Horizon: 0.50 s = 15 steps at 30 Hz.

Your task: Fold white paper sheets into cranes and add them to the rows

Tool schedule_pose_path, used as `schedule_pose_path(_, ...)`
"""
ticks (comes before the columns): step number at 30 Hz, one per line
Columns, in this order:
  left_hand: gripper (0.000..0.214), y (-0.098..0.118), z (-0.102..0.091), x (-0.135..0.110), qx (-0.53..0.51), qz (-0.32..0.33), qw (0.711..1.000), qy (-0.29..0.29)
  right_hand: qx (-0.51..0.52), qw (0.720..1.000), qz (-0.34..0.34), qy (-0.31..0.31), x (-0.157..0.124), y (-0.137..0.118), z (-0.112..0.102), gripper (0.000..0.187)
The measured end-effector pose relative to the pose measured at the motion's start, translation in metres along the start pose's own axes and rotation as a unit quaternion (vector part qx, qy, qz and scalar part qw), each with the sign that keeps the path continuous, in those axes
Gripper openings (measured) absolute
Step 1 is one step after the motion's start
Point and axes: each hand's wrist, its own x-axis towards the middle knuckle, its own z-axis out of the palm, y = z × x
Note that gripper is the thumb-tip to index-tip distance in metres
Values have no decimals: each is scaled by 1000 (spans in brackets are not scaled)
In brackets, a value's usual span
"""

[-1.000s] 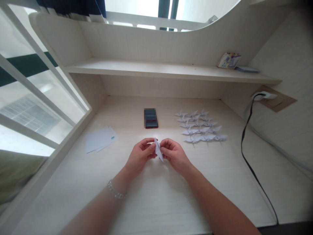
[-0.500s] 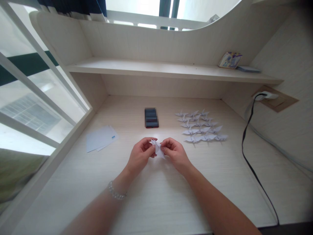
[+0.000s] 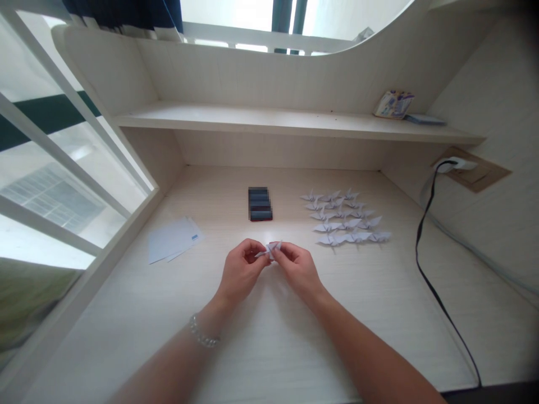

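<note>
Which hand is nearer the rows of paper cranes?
Right. The right hand is just left of the paper cranes, apart from them; the left hand is farther left, across the folded paper that both hands' fingers pinch.

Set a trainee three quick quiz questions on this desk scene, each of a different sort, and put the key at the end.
1. Multiple choice. Where is the bracelet worn?
a) right wrist
b) left wrist
c) both wrists

2. True or false. Going from left to right in the picture, the dark object lies between the sheets and the cranes.

3. Fill the gap. The left hand and the right hand hold a folded piece of white ____.

Key: 1 b; 2 true; 3 paper.
</note>
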Motion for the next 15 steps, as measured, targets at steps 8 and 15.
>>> schedule_pose_path(8,20,-2,0,0,50,-30,998,-24,142,986,56,61,6,4,-2,20)
schedule_pose_path(15,18,0,2,-2,38,-46,997,-45,111,989,38,84,5,7,-1,27)
